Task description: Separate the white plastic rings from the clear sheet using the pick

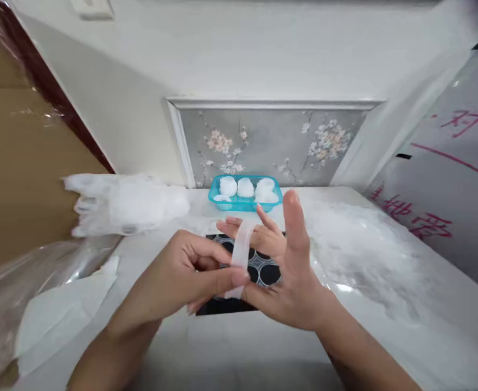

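A flat, translucent white strip (243, 239), smooth and gently curved, stands mid-frame across fingers of the widely spread right hand (291, 279); the left hand (198, 271) pinches its lower part. Upper centre, a blue basket (242, 206) holds white bundles (245, 188).

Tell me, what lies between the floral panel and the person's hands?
In the head view, a blue basket holding white bundles stands on the white surface between the floral panel and the left hand and right hand.
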### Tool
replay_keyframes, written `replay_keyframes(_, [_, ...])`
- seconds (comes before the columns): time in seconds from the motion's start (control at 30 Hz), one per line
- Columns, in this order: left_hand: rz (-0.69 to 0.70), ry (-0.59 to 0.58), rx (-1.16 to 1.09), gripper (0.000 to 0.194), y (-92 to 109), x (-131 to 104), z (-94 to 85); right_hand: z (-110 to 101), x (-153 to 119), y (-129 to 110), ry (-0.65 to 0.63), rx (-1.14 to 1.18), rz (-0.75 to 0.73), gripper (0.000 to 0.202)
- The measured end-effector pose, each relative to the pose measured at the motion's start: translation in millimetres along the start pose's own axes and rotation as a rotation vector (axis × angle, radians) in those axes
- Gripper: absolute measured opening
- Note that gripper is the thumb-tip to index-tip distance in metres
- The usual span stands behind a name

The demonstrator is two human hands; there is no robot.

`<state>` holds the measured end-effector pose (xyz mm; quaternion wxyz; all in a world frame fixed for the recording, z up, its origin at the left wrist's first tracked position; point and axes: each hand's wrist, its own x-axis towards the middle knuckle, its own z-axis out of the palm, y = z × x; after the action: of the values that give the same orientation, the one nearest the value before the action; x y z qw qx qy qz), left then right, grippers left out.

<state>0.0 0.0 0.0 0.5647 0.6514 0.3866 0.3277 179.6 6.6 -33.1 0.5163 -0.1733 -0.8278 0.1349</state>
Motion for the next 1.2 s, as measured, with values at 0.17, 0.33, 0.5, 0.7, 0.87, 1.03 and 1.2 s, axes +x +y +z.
replay_keyframes(0.17, [0.003, -0.042, 0.009, 0.014, 1.6, -6.4, 1.4, 2.1, -1.3, 4.2, -0.003, -0.069, -0.076, 0.097])
replay_keyframes(0.33, [0.019, -0.036, 0.015, 0.008, -0.7, -10.4, 2.5, 2.5, -1.2, 4.1, -0.021, -0.091, -0.087, 0.091])
replay_keyframes(0.5, [0.035, -0.019, 0.001, 0.007, -1.2, -10.6, 3.5, 3.1, -0.1, 7.1, 0.013, -0.064, -0.084, 0.079])
replay_keyframes(0.7, [0.066, 0.009, 0.014, 0.008, -1.4, -11.6, 4.4, 3.1, 2.5, 14.9, -0.031, -0.124, -0.159, 0.051])
replay_keyframes(0.87, [0.05, 0.026, 0.024, 0.011, 0.3, -13.7, 4.6, 6.5, -0.4, 23.5, 0.047, -0.172, -0.247, 0.052])
replay_keyframes(1.03, [0.033, -0.036, 0.063, 0.013, 0.9, -13.0, 2.0, 5.0, 0.3, 23.4, 0.051, -0.171, -0.234, 0.062])
replay_keyframes(1.2, [0.077, -0.061, 0.093, 0.01, -3.0, -10.9, -1.0, 2.7, 3.1, 20.9, 0.069, -0.165, -0.161, 0.065])
